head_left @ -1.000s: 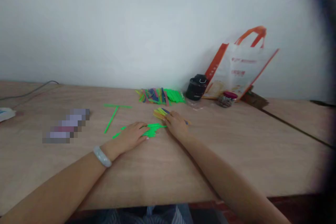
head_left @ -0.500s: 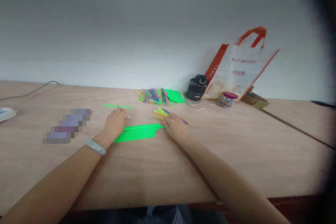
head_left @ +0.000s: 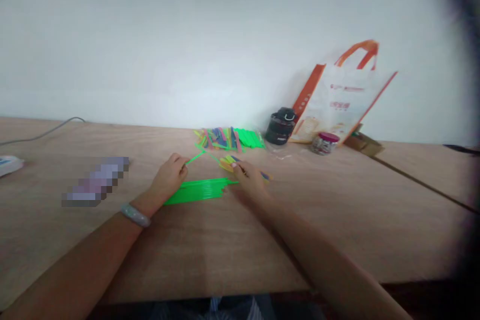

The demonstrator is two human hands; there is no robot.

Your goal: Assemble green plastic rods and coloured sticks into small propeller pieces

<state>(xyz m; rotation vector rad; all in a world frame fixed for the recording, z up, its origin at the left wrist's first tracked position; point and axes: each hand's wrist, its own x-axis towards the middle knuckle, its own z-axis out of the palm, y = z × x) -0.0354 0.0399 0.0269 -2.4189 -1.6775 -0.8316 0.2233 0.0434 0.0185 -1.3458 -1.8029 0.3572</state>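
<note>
My left hand (head_left: pixel 168 177) is raised slightly off the wooden table (head_left: pixel 337 200), pinching a thin green plastic stick (head_left: pixel 195 158) that points toward the back. A pale bangle (head_left: pixel 135 215) circles that wrist. Just below this hand, a neat row of bright green sticks (head_left: pixel 195 191) lies flat. My right hand (head_left: pixel 250 181) rests at the row's right end, its fingertips pinching a small fan of coloured sticks (head_left: pixel 227 163). Part of the fan is hidden under the fingers.
A heap of multicoloured sticks (head_left: pixel 219 139) and green sticks (head_left: pixel 249 137) lies at the back, by a black cylindrical container (head_left: pixel 280 126), a jar with a magenta lid (head_left: pixel 324 143) and a white-and-orange bag (head_left: pixel 337 100). A pixelated object (head_left: pixel 96 181) lies left.
The scattered green sticks now form a tidy row. My left hand has moved up and back, and the stick lying crosswise at the back is gone from the table. My right hand has barely moved.
</note>
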